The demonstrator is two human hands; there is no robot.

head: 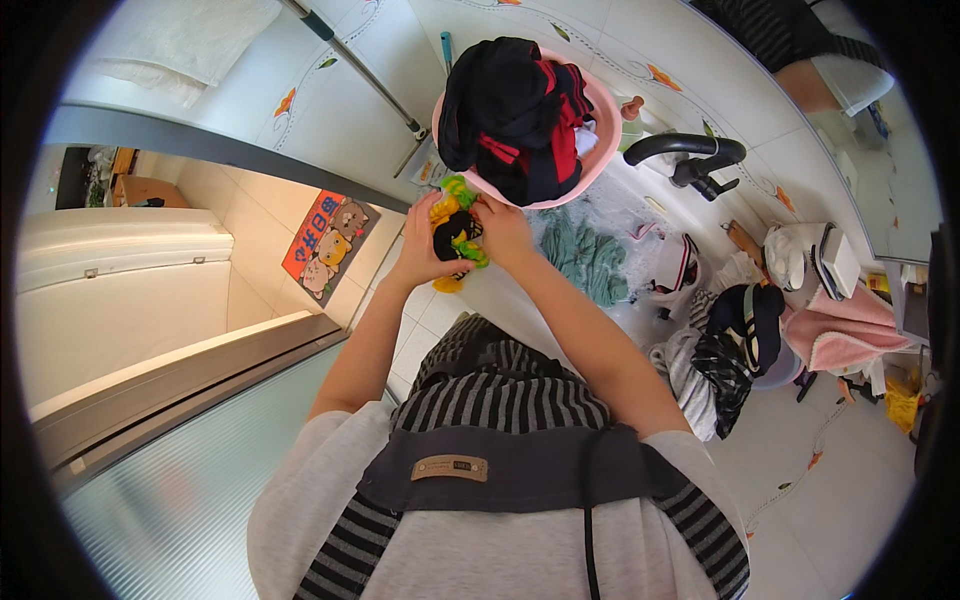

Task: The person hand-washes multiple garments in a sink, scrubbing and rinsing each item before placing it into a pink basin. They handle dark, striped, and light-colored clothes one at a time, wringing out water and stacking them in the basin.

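Note:
A bunched cloth in yellow, green and black [451, 234] is between my two hands, left of the sink. My left hand [421, 244] grips its left side, the thumb lying across the lower part. At its upper right, my right hand [504, 231] pinches the cloth with bent fingers. Just above my hands stands a pink plastic basin [606, 150] heaped with black and red clothes [510, 112]. Green-grey wet cloth [581, 255] lies in soapy water in the white sink, right of my right hand.
A black faucet [694, 159] rises behind the sink. White cloth with dark and red stripes [675, 266] lies at the sink's right side. Farther right are piled clothes [731, 337] and a pink towel [836, 330]. A metal pole [367, 71] leans at the upper left, near a doorway with a cat mat [330, 244].

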